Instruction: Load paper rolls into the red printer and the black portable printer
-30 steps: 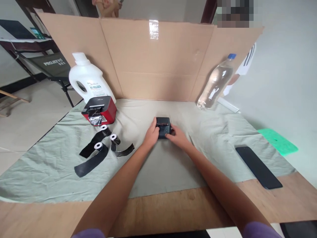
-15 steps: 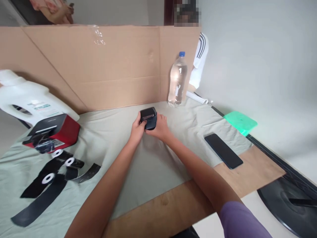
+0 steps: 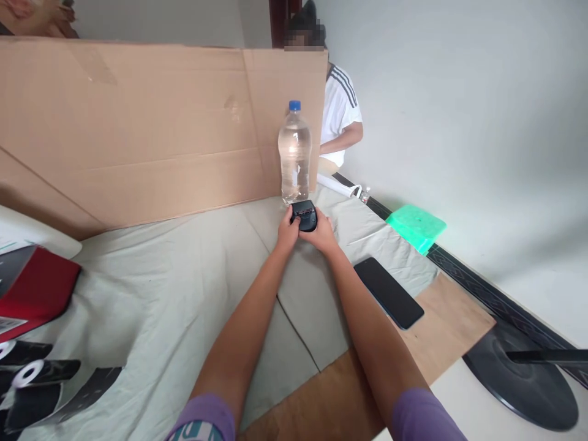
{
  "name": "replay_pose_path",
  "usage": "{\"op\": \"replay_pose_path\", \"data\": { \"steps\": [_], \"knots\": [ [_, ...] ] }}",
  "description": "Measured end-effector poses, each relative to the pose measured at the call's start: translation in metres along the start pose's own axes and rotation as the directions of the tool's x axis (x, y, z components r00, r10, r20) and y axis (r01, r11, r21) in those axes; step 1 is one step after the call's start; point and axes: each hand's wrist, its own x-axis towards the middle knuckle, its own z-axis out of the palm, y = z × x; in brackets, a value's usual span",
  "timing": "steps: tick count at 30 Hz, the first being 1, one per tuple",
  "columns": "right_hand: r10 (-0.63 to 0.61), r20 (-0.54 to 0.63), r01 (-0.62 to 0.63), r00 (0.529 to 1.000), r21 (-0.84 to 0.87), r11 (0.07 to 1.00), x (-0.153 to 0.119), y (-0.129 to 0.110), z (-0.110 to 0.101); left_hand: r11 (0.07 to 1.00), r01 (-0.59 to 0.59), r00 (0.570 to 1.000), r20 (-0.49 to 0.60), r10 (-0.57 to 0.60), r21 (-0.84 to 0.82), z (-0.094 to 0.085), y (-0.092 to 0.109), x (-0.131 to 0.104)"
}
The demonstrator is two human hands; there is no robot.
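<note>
A small black portable printer (image 3: pixel 305 215), boxy with a slot across its top, is held between both my hands in the middle of the head view. My left hand (image 3: pixel 288 231) grips its left side, with the thumb over the front. On the right side, my right hand (image 3: pixel 323 233) wraps round it, the fingers partly hidden behind. Just behind the printer a clear plastic bottle (image 3: pixel 294 156) with a blue cap stands upright. A dark phone (image 3: pixel 389 293) lies flat to the right of my right forearm. Whether the printer touches the cloth (image 3: pixel 184 288) I cannot tell.
A cardboard panel (image 3: pixel 174 122) stands along the back. At left are a red and black box (image 3: pixel 43 285), a white jug (image 3: pixel 41 229) and black rolls (image 3: pixel 41 372). A green plastic object (image 3: pixel 416 226) lies by the wall; a person in a white shirt (image 3: pixel 340 104) sits behind.
The view has turned to the right. Both my hands have carried the printer rightward, from left of the bottle to directly in front of it.
</note>
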Motion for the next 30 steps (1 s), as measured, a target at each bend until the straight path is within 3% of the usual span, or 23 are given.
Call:
{"op": "replay_pose_path", "data": {
  "steps": [7,10,13,16,18,20,23,25,26,27,29,30],
  "knots": [
    [0.016,0.02,-0.015,1.0,-0.032,0.999,0.004,0.016,0.005,0.997,0.072,0.997,0.029,-0.072,-0.024,0.007,-0.007,0.003],
    [0.017,0.051,-0.017,0.999,-0.008,1.0,0.004,0.018,0.005,0.996,0.082,0.997,0.006,-0.081,-0.043,0.008,0.0,-0.001],
    [0.056,0.093,-0.056,0.994,-0.002,0.998,0.004,0.017,0.003,0.998,0.011,0.997,-0.07,-0.016,-0.067,-0.001,0.027,-0.016],
    [0.138,0.081,-0.133,0.987,-0.065,0.989,0.005,0.006,-0.002,0.99,-0.101,0.993,-0.065,0.095,-0.096,-0.03,0.072,-0.049],
    [0.141,0.012,-0.139,0.99,-0.108,0.984,0.004,-0.011,-0.008,0.984,-0.129,0.992,-0.021,0.128,-0.119,-0.065,0.103,-0.082],
    [0.039,-0.089,-0.05,0.995,-0.131,0.99,-0.001,-0.037,-0.012,0.986,-0.121,0.993,-0.006,0.121,-0.113,-0.113,0.127,-0.122],
    [-0.233,-0.152,0.215,0.961,-0.127,0.968,-0.019,-0.09,0.0,0.994,-0.082,0.994,-0.074,0.076,-0.071,-0.21,0.143,-0.182],
    [-0.397,-0.085,0.395,0.914,-0.037,0.918,-0.037,-0.129,0.026,0.999,-0.041,0.968,-0.247,0.041,0.006,-0.286,0.141,-0.216],
    [-0.461,-0.031,0.462,0.887,0.044,0.886,-0.048,-0.15,0.044,0.998,-0.021,0.929,-0.368,0.041,0.058,-0.326,0.136,-0.228],
    [-0.512,0.026,0.504,0.858,0.144,0.852,-0.058,-0.171,0.065,0.995,-0.01,0.862,-0.504,0.057,0.094,-0.366,0.13,-0.237],
    [-0.565,0.141,0.493,0.813,0.35,0.797,-0.078,-0.216,0.116,0.996,-0.007,0.666,-0.742,0.075,0.094,-0.439,0.113,-0.245],
    [-0.565,0.217,0.44,0.796,0.434,0.786,-0.086,-0.238,0.143,0.997,0.006,0.61,-0.791,0.053,0.071,-0.469,0.102,-0.244]
  ]
}}
